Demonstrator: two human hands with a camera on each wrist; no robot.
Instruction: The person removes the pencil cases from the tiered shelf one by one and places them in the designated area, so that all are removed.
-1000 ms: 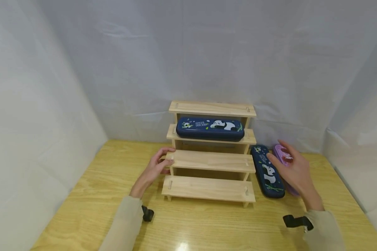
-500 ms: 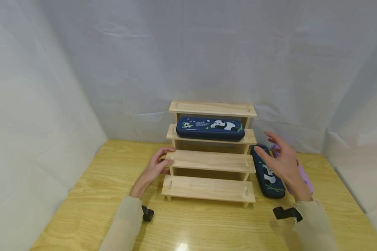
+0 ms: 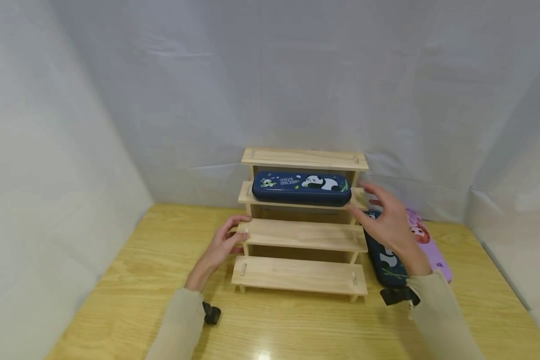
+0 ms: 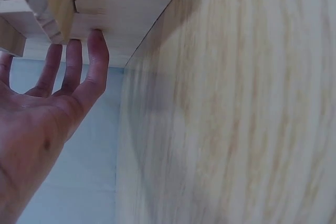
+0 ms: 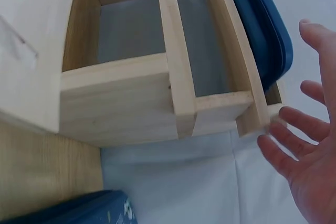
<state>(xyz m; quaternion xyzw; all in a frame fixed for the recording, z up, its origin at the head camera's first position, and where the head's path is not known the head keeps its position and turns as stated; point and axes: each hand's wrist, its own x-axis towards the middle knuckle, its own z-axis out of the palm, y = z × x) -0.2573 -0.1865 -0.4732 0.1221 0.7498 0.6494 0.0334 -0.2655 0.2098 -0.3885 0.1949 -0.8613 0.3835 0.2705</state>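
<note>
A pale wooden four-step rack (image 3: 301,233) stands on the table. My left hand (image 3: 217,249) grips the left end of its second step from the bottom; in the left wrist view the fingertips of my left hand (image 4: 47,114) press against the wood. One navy panda pencil case (image 3: 288,196) lies along the second step from the top. Close to that case's right end is my right hand (image 3: 390,226), thumb and fingers spread apart with nothing held. The right wrist view has my right hand (image 5: 321,169) beside the rack's edge, just off the navy case (image 5: 258,24).
Right of the rack, another navy panda pencil case (image 3: 384,264) lies on the wooden table (image 3: 130,280), partly covered by my right arm. Next to it lies a lilac case (image 3: 434,254) with a cartoon figure. White sheeting (image 3: 198,100) encloses the back and sides.
My right hand has moved left and farther from me, from over the cases on the table to the right end of the navy case on the rack. My left hand keeps its place.
</note>
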